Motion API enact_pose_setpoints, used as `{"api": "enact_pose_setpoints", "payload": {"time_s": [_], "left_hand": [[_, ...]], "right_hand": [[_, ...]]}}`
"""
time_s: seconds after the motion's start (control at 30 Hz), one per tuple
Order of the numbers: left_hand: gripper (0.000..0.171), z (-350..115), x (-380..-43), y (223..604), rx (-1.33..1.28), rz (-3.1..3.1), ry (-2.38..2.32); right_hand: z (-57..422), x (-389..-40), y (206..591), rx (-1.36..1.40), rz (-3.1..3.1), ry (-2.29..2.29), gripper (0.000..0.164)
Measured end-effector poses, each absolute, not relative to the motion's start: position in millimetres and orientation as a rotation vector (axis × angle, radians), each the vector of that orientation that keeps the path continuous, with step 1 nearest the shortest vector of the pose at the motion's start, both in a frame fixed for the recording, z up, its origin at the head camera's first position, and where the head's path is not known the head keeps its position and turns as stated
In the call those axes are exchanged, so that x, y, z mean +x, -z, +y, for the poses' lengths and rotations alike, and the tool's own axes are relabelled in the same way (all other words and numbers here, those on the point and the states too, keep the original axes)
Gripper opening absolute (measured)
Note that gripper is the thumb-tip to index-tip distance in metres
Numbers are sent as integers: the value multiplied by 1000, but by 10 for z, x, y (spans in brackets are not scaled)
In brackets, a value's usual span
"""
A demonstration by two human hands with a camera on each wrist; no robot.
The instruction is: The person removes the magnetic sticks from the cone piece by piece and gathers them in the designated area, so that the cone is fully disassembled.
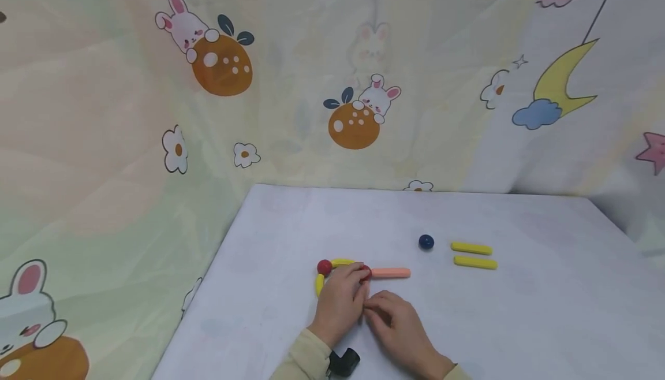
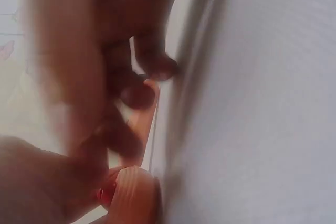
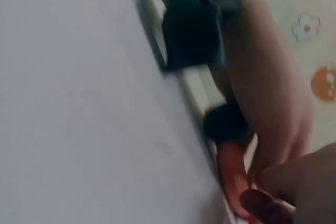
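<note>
**Pink rod [image 3: 232, 169]: handling note**

I see left grip [image 1: 339, 297] curled on the red ball [image 1: 366, 272]; right grip [image 1: 399, 323] pinches the rod, between both. I judge it light, smooth, fairly stiff; hold mid-length, clear of its dark end ball [image 3: 226, 123].

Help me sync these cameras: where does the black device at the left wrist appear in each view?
Head: black device, bottom edge near centre, beside the left sleeve.
Left wrist: not in it.
Right wrist: large and blurred, top, slightly right of centre.
Shared landmark: left hand.
</note>
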State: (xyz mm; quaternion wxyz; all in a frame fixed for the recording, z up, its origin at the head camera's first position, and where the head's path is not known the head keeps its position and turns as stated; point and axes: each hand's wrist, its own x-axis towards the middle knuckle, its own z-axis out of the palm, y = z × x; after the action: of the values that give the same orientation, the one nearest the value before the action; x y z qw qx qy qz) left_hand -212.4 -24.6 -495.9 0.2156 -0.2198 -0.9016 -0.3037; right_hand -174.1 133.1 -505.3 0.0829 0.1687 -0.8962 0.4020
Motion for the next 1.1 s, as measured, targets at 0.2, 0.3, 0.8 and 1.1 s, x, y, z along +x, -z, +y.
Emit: {"api": "enact_pose_setpoints", "payload": {"time_s": [0.2,0.3,0.8,1.1], "left_hand": [[23,-214,-2135,4952,-600,-2541,845],[22,-212,-2133,4941,-597,-2566,849],[26,-257,-2113,4931,-493,-2570,629],[25,-237,-2114,4911,-414,-2645,691]], "right_hand": [[1608,-1917,5033,111,-2568,-1109,19],[1726,-1975,5038,4,-2565,-1015,23],[1756,-1970,5078,76,-2751,-971,21],[1826,-1976,5063,52,-2755,-993,18]]}}
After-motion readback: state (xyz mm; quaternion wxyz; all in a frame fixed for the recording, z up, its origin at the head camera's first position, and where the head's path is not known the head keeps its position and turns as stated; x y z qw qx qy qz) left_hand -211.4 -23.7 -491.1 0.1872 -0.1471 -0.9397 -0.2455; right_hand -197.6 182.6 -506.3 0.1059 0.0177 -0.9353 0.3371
